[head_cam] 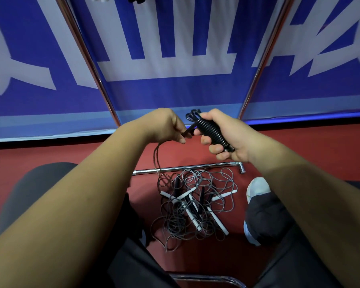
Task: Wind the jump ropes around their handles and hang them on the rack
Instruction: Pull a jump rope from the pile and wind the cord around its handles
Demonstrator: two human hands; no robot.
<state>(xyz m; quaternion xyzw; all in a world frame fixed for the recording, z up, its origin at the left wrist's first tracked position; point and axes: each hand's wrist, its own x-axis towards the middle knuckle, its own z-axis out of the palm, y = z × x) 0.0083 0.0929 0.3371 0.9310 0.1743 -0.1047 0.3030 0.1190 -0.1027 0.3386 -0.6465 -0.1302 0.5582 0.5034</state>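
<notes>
Jump rope [211,129], black, tightly coiled

- Looked like a sports hall or gym.
- Red floor [330,146], with a blue banner [175,90] in big white lettering behind.
- Chrome rack poles [87,59] stood there; jump ropes [195,204] lay piled on the floor.

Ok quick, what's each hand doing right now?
Left hand: pinches the loose black rope.
Right hand: grips the rope-wound handles.

A blue banner [175,90] with white lettering backs the red floor [71,154].
</notes>
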